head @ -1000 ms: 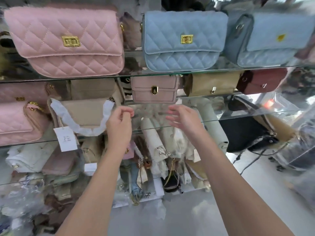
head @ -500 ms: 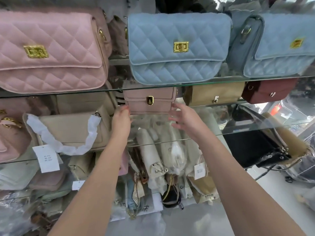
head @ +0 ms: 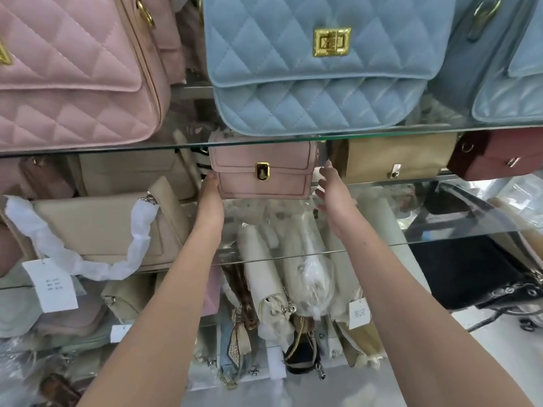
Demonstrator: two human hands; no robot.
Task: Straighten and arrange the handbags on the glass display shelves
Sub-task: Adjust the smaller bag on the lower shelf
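Observation:
A small dusty-pink handbag (head: 261,171) with a gold clasp stands at the back of the middle glass shelf (head: 440,230). My left hand (head: 210,198) reaches in and touches its left lower corner; the fingertips are hidden behind the bag's edge. My right hand (head: 332,192) hovers just right of the bag with fingers straight and spread, a small gap showing between them and the bag. A beige bag (head: 97,227) with a paper-wrapped strap lies to the left on the same shelf.
On the upper shelf (head: 382,136) sit a pink quilted bag (head: 73,69) and two blue quilted bags (head: 317,63). A tan bag (head: 396,157) and a maroon bag (head: 499,154) stand right of the pink one. Wrapped bags crowd the lower shelves; a black bag (head: 464,271) lies lower right.
Both hands have reached forward and up from the shelf's front edge to the small pink bag; the left now touches its corner. The view has moved closer to the shelves.

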